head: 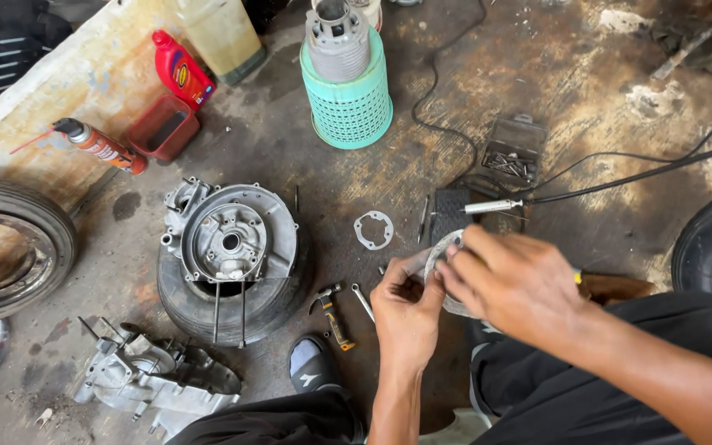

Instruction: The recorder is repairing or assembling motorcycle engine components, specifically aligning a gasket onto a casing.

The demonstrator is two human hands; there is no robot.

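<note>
My left hand (405, 309) and my right hand (514, 284) meet over the workshop floor and both grip a round grey metal part (438, 251) wrapped partly in clear plastic. My right hand covers most of it, so its shape is unclear. Just beyond my hands lie a thin ring-shaped gasket (373, 230) and a metal-tipped hose end (492, 206). A small hammer (333, 313) and a wrench (363, 302) lie on the floor left of my left hand.
An engine case (231, 235) rests on a small tyre (274, 301). Another casing half (154, 375) lies front left. A teal basket (348, 103) holds a cylinder. Red oil bottle (181, 70), spray can (100, 146), bit box (511, 156), cables and wheels (10, 243) surround the spot.
</note>
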